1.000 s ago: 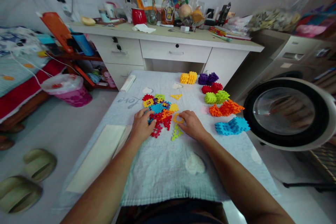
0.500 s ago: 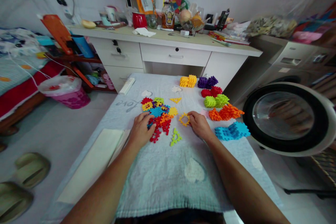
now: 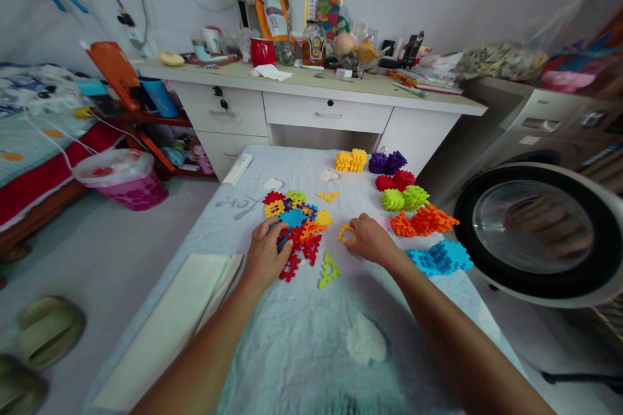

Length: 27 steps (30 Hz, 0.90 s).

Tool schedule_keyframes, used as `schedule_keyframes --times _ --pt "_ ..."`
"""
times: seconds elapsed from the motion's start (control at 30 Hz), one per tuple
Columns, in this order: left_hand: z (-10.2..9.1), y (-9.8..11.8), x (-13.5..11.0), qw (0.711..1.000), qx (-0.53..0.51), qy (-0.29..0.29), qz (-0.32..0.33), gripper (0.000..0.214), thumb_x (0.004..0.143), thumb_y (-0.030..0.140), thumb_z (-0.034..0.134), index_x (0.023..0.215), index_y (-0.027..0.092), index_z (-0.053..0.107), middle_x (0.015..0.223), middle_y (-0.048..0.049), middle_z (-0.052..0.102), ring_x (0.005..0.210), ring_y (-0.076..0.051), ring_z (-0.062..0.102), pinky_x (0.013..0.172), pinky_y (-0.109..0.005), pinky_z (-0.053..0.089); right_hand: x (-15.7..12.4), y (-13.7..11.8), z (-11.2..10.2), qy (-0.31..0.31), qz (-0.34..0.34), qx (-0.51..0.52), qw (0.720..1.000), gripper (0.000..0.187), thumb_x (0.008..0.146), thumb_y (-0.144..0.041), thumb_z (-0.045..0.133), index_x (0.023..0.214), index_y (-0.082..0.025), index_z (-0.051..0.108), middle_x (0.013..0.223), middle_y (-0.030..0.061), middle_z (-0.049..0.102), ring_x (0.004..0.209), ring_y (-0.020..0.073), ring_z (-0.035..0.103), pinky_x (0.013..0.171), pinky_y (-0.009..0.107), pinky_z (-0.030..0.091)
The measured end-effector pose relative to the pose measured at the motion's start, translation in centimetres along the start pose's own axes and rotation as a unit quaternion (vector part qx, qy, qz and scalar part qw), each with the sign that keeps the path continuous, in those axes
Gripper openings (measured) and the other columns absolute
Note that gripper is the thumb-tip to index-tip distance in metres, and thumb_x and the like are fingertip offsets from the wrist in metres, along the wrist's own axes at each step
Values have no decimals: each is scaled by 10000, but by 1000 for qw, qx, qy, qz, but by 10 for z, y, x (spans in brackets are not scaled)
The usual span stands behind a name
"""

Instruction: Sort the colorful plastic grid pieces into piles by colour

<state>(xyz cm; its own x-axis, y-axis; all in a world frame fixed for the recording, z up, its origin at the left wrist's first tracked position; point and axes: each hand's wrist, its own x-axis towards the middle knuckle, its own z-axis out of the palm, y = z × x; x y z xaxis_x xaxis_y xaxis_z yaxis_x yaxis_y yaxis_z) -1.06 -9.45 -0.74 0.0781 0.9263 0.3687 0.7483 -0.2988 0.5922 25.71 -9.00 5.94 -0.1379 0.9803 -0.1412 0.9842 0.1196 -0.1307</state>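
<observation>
My left hand point(image 3: 265, 254) rests at the left edge of a loose pile of toothed plastic building pieces point(image 3: 311, 228). Its thumb and fingers are apart, and a bit of blue shows between them. The pile mixes red, blue, orange, yellow, purple and green pieces. To the right of it, my right hand point(image 3: 370, 240) pinches a yellow ring-shaped toothed piece point(image 3: 342, 231), partly covered by the fingers. A green triangular piece point(image 3: 329, 270) lies on the cloth nearer to me. A yellow triangular piece point(image 3: 328, 196) lies beyond the pile.
Along the cloth's right side stand groups of like-coloured pieces: yellow point(image 3: 351, 160), purple point(image 3: 387, 162), red point(image 3: 395, 181), green point(image 3: 405, 198), orange point(image 3: 424, 221) and blue point(image 3: 440, 258). A folded white cloth point(image 3: 170, 318) lies at left. A washing machine door point(image 3: 535, 227) hangs open at right.
My right hand's fingers have closed further over the yellow ring piece, covering more of it. My left hand stays by the pile. The whole view has shifted slightly with the head.
</observation>
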Motion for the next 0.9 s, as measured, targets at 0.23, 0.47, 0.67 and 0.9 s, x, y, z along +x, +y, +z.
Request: schedule_keyframes --times 0.23,0.47,0.67,0.9 --pt "1 -3 2 1000 -14 5 -12 330 828 309 584 1127 198 666 1290 -124 566 1236 -297 527 1111 -510 425 84 26 -53 75 -36 -47 995 412 836 -333 658 1206 -153 674 1154 147 650 1013 257 613 852 327 460" --pt "-1 -2 1 1000 -13 5 -20 328 851 336 568 1133 209 677 1298 -108 569 1242 -286 522 1114 -505 424 184 59 -71 166 22 -60 984 491 817 -371 672 1294 -257 634 1310 106 598 1146 322 525 918 434 435" --pt "-1 -4 1 1000 -13 -2 -25 338 869 357 551 1141 204 682 1308 -113 569 1229 -286 529 1100 -512 435 231 64 -74 169 13 -45 984 437 810 -320 672 1242 -259 645 1296 92 607 1154 322 491 905 427 408" --pt "0 -4 1 1000 -16 1 -26 326 870 354 557 1139 218 680 1312 -105 573 1234 -285 529 1092 -524 444 255 61 -70 126 31 -47 990 415 850 -288 630 1264 -266 643 1321 92 605 1197 330 476 928 448 395"
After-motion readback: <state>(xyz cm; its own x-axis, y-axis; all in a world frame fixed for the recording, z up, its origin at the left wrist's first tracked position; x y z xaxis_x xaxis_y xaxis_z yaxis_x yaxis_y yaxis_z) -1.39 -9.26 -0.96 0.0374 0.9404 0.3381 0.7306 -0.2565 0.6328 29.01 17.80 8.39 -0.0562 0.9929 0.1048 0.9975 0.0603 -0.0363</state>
